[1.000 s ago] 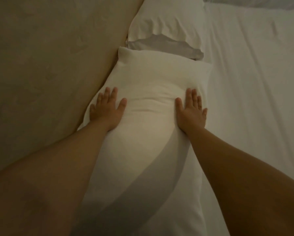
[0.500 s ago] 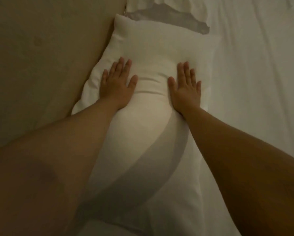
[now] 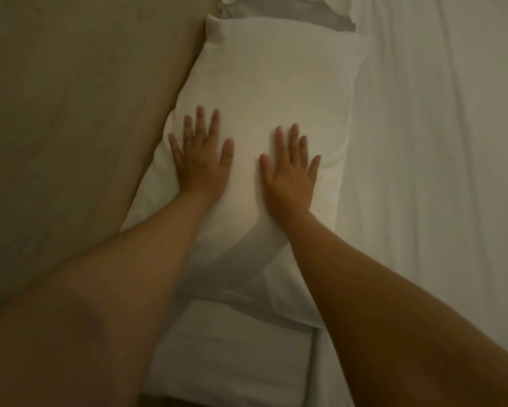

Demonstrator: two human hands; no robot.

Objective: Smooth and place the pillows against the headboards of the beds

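Observation:
A white pillow [image 3: 270,83] lies lengthwise on the bed, its left side pressed against the beige headboard [image 3: 79,118]. My left hand [image 3: 201,160] rests flat on the pillow's left half, fingers spread. My right hand [image 3: 291,171] lies flat on its right half, fingers apart, a short gap from the left hand. Neither hand holds anything. A second white pillow [image 3: 285,10] sits beyond the first along the headboard, with only its near open end showing at the top edge.
The white bed sheet [image 3: 441,171] spreads to the right of the pillows, lightly wrinkled. The mattress end [image 3: 232,353] shows below the near pillow. My forearms cover the lower left and lower right of the view.
Both hands have slid back toward me along the pillow and come closer together. The view has pulled back, so the pillow's near end and the mattress end now show.

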